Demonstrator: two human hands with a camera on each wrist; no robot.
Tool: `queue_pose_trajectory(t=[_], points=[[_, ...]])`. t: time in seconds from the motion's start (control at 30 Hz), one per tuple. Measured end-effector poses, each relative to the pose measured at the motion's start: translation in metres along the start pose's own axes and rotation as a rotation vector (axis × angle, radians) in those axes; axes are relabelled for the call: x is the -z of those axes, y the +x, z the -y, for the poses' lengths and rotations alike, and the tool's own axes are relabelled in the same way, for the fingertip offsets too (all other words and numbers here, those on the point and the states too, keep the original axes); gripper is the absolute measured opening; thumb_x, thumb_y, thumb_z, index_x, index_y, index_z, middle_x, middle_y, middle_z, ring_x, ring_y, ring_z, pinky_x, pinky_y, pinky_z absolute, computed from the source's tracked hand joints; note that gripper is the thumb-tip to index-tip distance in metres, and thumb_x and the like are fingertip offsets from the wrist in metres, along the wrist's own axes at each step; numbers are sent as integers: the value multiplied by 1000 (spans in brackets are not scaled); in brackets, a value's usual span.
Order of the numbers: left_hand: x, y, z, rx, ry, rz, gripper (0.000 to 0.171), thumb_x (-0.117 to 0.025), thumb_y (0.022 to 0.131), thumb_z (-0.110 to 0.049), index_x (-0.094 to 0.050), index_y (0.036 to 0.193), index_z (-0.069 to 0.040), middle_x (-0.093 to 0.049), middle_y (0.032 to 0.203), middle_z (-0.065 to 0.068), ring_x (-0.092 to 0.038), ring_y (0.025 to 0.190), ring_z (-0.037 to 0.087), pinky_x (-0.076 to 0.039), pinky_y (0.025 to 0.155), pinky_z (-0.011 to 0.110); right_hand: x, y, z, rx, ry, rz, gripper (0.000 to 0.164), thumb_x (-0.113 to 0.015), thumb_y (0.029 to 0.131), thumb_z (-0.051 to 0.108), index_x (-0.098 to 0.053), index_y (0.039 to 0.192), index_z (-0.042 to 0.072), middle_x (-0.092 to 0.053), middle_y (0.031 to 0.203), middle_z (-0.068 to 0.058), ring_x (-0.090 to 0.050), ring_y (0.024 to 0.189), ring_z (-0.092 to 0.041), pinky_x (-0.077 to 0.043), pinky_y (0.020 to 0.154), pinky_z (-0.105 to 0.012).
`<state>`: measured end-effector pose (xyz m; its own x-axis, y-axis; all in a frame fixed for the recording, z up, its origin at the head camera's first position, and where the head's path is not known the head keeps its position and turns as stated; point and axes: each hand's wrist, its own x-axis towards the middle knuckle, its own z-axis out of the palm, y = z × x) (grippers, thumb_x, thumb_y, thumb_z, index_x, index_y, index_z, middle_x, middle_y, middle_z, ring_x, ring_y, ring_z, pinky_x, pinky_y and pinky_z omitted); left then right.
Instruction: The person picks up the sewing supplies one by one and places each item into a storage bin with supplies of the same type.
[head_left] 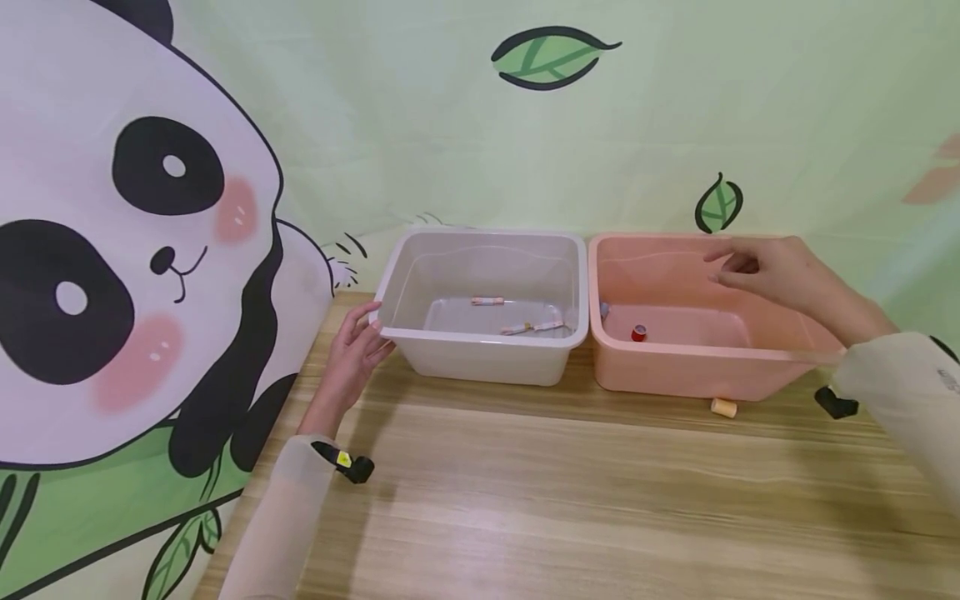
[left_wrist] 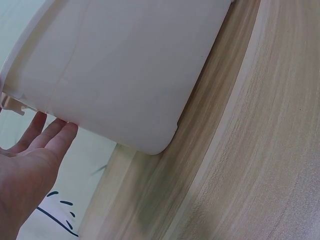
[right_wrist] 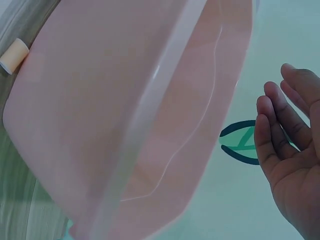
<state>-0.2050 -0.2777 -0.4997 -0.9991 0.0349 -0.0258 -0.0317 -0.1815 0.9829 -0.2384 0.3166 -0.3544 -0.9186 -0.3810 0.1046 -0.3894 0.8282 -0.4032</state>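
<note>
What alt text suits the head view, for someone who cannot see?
A person's left hand touches a white bin containing small bundles; the right hand hovers over a pink bin containing a red spool. A pale orange spool lies just outside that bin on a wooden table, against a panda backdrop.

A person stretches both arms forward, bare at the wrists beyond pale sleeves (head_left: pixel 281 508). The left hand (head_left: pixel 351 357) points forward and slightly inward, its fingers (left_wrist: pixel 60 142) extended with a slight bend. The right hand (head_left: pixel 783 273) hangs raised, angled leftward, fingers (right_wrist: pixel 267 147) loosely curved toward the thumb (head_left: pixel 738 282), their tips apart.
</note>
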Motion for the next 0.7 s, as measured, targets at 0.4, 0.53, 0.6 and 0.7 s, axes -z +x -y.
queue_pose_trajectory(t=[0.4,0.53,0.6,0.7], points=[[0,-1,2,-18,-27,-3,40,-54,107,-24,-45,146,-19,-44,139,14,-61,122,24,-42,113,50,1,-26,2,51,-13,-48,30,-76,93,15,-71,123,13,-76,97,-3,-70,82,-9,-54,70,-19],[1,0,2,-23,-26,3,41,-54,107,-25,-45,146,-20,-44,139,14,-61,121,23,-42,113,50,0,-36,4,42,-2,-65,28,-75,93,13,-71,121,13,-76,98,-4,-68,82,-3,-49,68,-10],[1,0,3,-24,-27,4,40,-54,107,-25,-46,146,-21,-44,139,14,-62,120,22,-41,113,51,-1,-41,6,34,4,-73,28,-75,93,13,-72,121,12,-76,99,-6,-68,82,-2,-47,69,-7],[0,-1,3,-26,-28,6,39,-54,107,-25,-46,145,-21,-44,139,14,-62,119,21,-41,113,51,-3,-46,10,21,15,-82,28,-75,93,13,-72,121,12,-75,100,-7,-67,83,0,-44,70,-3]])
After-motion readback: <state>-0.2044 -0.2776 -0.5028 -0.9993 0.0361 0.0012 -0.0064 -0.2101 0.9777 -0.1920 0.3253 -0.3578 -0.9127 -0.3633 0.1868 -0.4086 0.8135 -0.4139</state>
